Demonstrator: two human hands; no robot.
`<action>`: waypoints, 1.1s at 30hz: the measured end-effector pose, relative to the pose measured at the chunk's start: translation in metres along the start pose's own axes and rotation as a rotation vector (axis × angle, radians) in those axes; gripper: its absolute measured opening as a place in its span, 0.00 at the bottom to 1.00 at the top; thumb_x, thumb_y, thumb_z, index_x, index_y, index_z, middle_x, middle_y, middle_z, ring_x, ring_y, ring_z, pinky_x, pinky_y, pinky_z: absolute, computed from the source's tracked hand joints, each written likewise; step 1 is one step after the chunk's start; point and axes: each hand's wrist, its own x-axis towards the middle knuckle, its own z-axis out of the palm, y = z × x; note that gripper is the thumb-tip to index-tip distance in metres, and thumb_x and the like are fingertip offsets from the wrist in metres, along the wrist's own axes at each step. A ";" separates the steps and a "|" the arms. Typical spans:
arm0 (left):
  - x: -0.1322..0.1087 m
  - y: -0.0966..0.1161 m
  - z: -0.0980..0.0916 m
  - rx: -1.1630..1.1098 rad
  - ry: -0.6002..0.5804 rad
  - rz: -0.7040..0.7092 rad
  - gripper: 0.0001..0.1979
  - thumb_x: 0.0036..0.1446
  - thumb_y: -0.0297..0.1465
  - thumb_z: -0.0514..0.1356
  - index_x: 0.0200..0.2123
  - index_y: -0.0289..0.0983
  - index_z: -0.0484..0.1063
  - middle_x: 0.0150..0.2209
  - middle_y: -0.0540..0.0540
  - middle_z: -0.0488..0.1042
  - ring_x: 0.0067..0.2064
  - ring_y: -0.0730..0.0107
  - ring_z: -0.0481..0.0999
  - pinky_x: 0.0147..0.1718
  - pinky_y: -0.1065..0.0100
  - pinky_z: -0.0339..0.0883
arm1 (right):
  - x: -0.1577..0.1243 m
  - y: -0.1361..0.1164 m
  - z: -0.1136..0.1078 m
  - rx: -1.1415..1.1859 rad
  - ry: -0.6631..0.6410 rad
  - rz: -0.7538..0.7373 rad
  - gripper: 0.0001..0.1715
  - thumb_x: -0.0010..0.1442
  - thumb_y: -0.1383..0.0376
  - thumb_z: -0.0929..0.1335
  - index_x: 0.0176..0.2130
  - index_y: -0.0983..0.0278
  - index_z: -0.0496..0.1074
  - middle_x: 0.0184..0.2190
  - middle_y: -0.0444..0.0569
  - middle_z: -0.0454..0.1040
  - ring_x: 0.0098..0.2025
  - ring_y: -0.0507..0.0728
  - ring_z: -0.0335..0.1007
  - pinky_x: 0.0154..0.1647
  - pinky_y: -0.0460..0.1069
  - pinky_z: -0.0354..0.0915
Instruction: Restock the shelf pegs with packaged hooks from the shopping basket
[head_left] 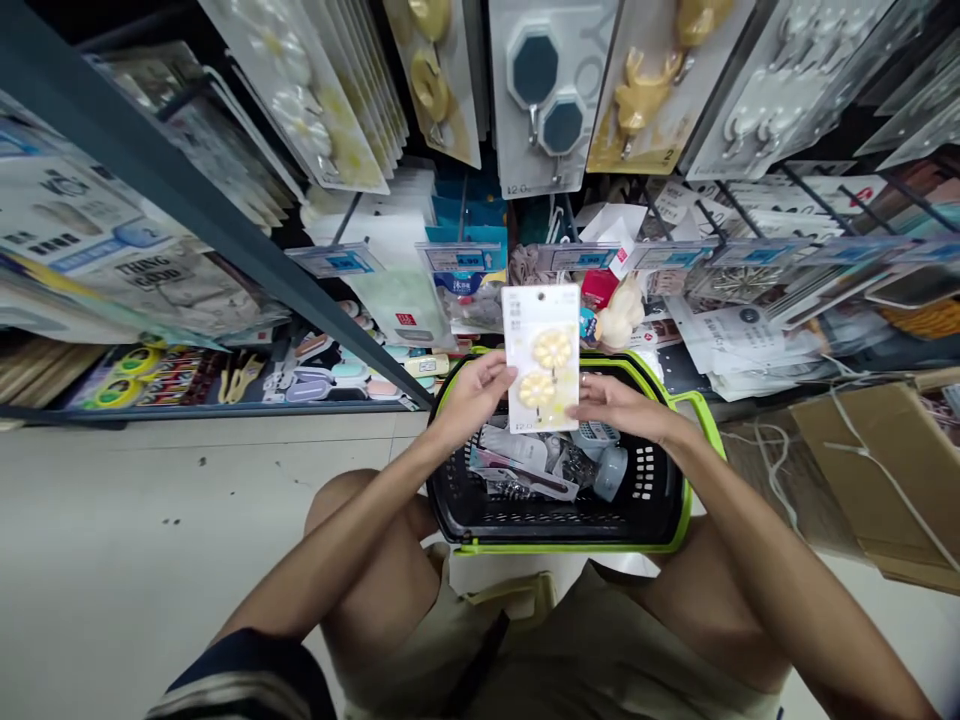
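Consists of a white card [541, 366] bearing two yellow flower hooks [553, 350]; held upright, just toward three o'clock from view centre.

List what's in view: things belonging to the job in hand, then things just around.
Likely in use:
flower-hook card, held between left hand and right hand
black-and-green basket, below the card

Just around:
cardboard box, at right
octagonal-hook pack, hanging

Flower hooks [552, 350] look like glossy plastic on smooth card [523, 333] tbh. Basket [469, 522] = matt blk plastic w/ shinier green rim [685, 510], box [855, 470] matt cardboard, shorts [645, 650] matt cloth, tiles [360, 428] semi-gloss.
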 end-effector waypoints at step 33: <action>-0.012 -0.001 0.035 -0.644 -0.418 -0.479 0.20 0.65 0.43 0.54 0.54 0.39 0.72 0.28 0.49 0.63 0.20 0.76 0.54 0.12 0.75 0.44 | 0.001 -0.016 0.041 0.085 0.588 -0.306 0.24 0.57 0.44 0.73 0.38 0.61 0.72 0.17 0.37 0.67 0.18 0.48 0.59 0.19 0.44 0.60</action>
